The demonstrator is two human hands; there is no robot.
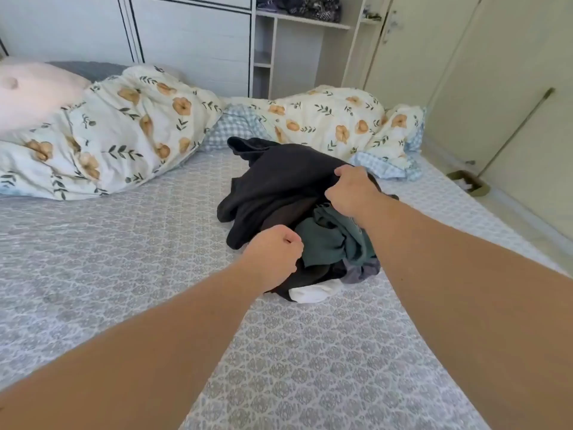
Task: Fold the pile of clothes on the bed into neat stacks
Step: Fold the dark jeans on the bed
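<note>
A: Item one, the task's thing?

B: Crumpled pile of clothes [297, 218], soft cloth, lying right of centre on the bed [124, 259]. Top layer: a large black garment [279, 181], draped and creased. Beneath it, a teal green garment [328, 240], a grey piece [362, 271], and a white piece [313, 291] poking out at the near edge.

A: Hands?

B: Left hand [273, 259], grip curled tight on the near edge of the black garment. Right hand [352, 190], grip bunched on the same garment at the far right of the pile.

A: Surroundings?

B: Bed sheet, grey-blue with a small repeating lattice print, flat. Behind the pile, a rumpled cream floral duvet [124, 128] with orange blossoms and a blue checked underside, heaped along the far side and touching the pile's back edge. Pale pink pillow [28, 91] at far left.

A: Open room?

B: Wide flat sheet to the left and in front of the pile. The bed's right edge runs near the pile; floor beyond, with a dustpan [469, 183] against the wall. White shelving [294, 26] behind holds dark folded cloth.
</note>
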